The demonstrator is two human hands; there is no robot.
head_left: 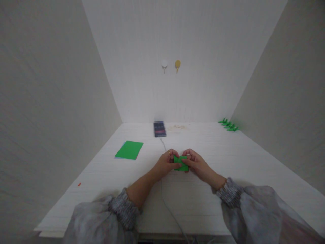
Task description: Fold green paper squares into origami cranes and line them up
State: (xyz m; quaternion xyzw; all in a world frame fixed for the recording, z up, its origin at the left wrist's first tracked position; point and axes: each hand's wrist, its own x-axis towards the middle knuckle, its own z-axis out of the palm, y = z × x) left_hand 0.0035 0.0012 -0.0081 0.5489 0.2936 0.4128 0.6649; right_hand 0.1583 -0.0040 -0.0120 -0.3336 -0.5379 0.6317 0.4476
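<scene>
Over the middle of the white table [228,189], both my hands pinch a small folded piece of green paper [181,162]. My left hand [166,163] grips its left side, fingers curled, a ring on one finger. My right hand [195,162] holds its right side, fingers closed over the top edge. The paper sits just above or on the tabletop; I cannot tell which.
A stack of green paper sheets [129,149] lies to the left. A phone [159,129] stands at the back with a cable [167,203] running toward me. Several folded green paper figures [228,124] line the back right corner. Two wall hooks [171,65] hang above.
</scene>
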